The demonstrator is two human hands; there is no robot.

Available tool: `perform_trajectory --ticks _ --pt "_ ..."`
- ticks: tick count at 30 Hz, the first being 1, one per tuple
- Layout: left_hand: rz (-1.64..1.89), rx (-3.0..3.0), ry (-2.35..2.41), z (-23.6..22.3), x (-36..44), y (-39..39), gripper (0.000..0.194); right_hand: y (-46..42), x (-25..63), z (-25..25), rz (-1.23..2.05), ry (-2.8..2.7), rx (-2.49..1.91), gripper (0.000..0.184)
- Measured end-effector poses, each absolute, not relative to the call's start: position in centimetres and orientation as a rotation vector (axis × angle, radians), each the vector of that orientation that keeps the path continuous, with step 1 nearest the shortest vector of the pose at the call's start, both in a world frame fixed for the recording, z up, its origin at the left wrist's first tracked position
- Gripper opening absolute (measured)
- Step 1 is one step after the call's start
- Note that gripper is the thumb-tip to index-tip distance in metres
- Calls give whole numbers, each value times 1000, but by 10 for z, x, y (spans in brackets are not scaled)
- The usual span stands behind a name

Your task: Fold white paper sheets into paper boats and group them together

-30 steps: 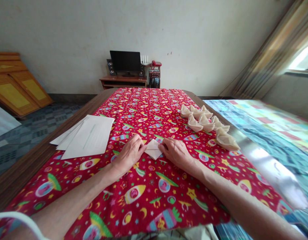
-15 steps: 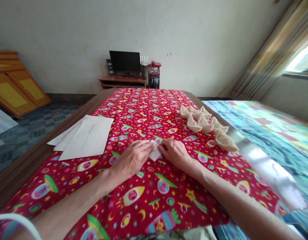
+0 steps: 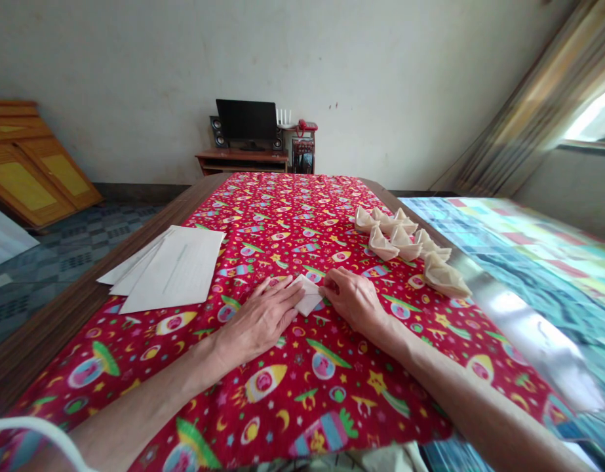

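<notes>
A small folded piece of white paper [image 3: 309, 296] lies on the red patterned cloth [image 3: 263, 387], with a crease line across it. My left hand [image 3: 259, 314] rests flat from the left, its stretched fingertips on the paper's left edge. On the other side, my right hand [image 3: 354, 298] has curled fingers and pinches the paper's right corner between thumb and forefinger. Several folded boat-like paper shapes [image 3: 405, 242] stand in a group beyond my right hand. A stack of white paper sheets [image 3: 179, 269] is fanned out to the left.
The cloth covers a brown wooden table [image 3: 46, 331]. A monitor [image 3: 246, 120] with speakers stands on a low desk [image 3: 240, 159] by the far wall. To the right is a bed with a patterned cover [image 3: 508, 262]. A white curved cable-like object [image 3: 41, 426] crosses the lower left corner.
My right hand has moved slightly right, to the paper's right corner. More of the folded paper shows between my hands, and my left fingers are more spread.
</notes>
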State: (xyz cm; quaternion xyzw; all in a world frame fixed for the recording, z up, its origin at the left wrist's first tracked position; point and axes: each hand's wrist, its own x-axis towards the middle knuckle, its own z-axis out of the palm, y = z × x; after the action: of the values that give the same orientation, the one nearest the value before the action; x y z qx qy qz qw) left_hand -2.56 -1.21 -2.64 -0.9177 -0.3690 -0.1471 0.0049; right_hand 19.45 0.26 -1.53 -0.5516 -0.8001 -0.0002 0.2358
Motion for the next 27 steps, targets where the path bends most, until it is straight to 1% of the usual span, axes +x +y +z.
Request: perform_trajectory --ticks 2,6,14,20,22,24,27 --pt "-460 -2875 -1155 -27 -26 -12 42 1 196 -15 10 -2194 -1481 8" --pt "-483 -2880 -1147 -26 -25 -13 41 0 198 -17 -3 -2195 -1453 15" --pt "-456 -2865 -1142 -24 -25 -15 41 7 197 -21 177 -2146 -1670 15" --pt "-449 -2863 -1139 -25 -25 -14 42 11 202 -15 172 -2172 -1761 13" --pt "-443 -2858 -1139 -26 -25 -13 43 11 203 -14 179 -2185 -1713 11" --pt "-447 -2852 -1138 -26 -25 -13 42 8 201 -14 131 -2200 -1569 11" --pt "-447 -2853 -1125 -26 -24 -13 41 2 196 -15 -6 -2352 -1194 26"
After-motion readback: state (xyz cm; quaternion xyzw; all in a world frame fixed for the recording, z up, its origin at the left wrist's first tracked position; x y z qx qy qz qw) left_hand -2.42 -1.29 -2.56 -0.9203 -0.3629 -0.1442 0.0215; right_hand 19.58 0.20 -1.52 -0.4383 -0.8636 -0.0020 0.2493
